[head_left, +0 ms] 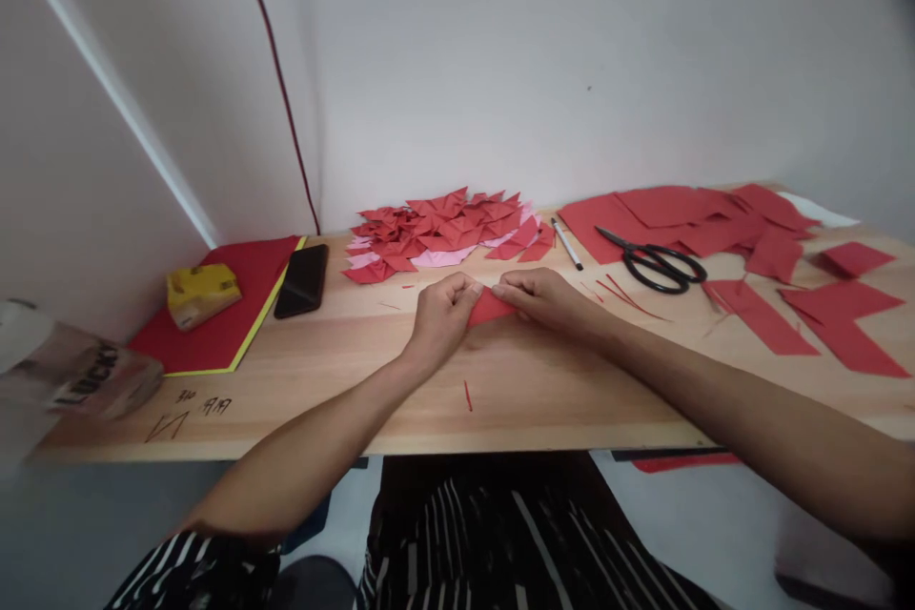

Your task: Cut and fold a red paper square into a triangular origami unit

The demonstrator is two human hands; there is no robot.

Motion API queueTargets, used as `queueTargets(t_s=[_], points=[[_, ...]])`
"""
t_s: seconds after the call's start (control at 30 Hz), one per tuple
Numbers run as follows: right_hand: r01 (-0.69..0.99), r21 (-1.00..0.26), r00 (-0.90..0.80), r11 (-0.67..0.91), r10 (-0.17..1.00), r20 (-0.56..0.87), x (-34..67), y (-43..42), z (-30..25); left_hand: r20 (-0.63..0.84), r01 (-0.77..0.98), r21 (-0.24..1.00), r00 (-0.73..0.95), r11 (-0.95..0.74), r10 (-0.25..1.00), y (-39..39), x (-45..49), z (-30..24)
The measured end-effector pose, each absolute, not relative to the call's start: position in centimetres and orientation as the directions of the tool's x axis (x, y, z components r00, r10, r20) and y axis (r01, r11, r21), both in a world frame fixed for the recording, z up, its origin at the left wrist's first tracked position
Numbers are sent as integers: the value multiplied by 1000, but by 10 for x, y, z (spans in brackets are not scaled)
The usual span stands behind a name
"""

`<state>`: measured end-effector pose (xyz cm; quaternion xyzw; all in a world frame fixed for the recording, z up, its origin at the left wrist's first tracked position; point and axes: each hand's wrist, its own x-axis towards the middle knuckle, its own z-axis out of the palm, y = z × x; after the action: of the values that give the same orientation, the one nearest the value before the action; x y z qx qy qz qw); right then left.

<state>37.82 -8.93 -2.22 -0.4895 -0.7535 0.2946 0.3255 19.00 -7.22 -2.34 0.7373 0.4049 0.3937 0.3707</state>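
A small piece of red paper (490,307) lies on the wooden table (529,386) between my hands. My left hand (441,316) is curled, its fingertips pinching the paper's left edge. My right hand (544,298) presses down on the paper's right side with bent fingers. Just behind them sits a pile of folded red and pink paper pieces (447,231).
Black scissors (654,264) and a pen (566,243) lie right of the pile, with red sheets (686,214) and cut red strips (762,316) further right. At the left are a black phone (302,279), a red folder (233,305) with a yellow box (201,293), and a plastic packet (86,376).
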Motion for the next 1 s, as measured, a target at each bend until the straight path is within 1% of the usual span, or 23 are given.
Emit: queueTargets(t_s=[0.1,0.2,0.33,0.5,0.6,0.73,1.0], points=[[546,-771,-325,327,931,165,378,-91,-20,265,284,889,319,-359,910,-70,189,-27],[557,-773,-306,304,940,149,377,-92,-18,272,262,897,309,-357,911,-67,188,-29],[559,-784,-273,268,953,131,377,-93,-19,293,215,903,327,-372,898,-64,185,-29],[535,-805,-288,257,951,112,376,-94,-19,319,141,907,385,-396,866,-64,185,-26],[534,-799,-297,277,946,129,374,-94,-18,331,162,885,439,-437,835,-67,187,-24],[558,-785,-291,268,949,117,373,-93,-19,300,200,879,470,-432,830,-69,189,-25],[609,-752,-222,252,964,143,370,-97,-19,237,210,918,393,-337,888,-68,189,-29]])
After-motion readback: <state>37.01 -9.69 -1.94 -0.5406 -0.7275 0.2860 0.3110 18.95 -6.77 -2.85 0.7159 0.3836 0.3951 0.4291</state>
